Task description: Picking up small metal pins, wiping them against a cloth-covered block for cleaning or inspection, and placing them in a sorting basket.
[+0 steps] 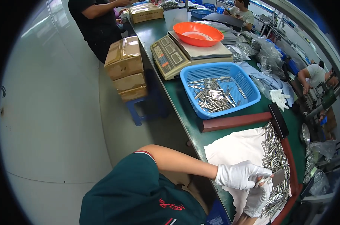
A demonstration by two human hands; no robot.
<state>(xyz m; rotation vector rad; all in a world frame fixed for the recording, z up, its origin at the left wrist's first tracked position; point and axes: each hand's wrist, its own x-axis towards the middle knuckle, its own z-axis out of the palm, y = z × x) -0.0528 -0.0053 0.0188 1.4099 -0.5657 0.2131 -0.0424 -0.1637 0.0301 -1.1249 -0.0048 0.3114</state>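
Holds white-gloved left hand (238, 175) against white-gloved right hand (259, 197), beside flat grey-brown plate (279, 177), near slender silvery metal pins (274, 151). Curls fingers (266, 172); cannot tell around what.

I count two gloved hands (235, 176) of mine, one grey plate (278, 177) at their fingertips, and one white cloth (233, 148) beneath them. Metal pins (277, 157), too many to count, make two heaps. Beyond my hands: one blue basket (193, 107), one weighing scale (166, 56), one red-orange bowl (180, 28). Farther left, three stacked boxes (127, 67), one stool (133, 110).
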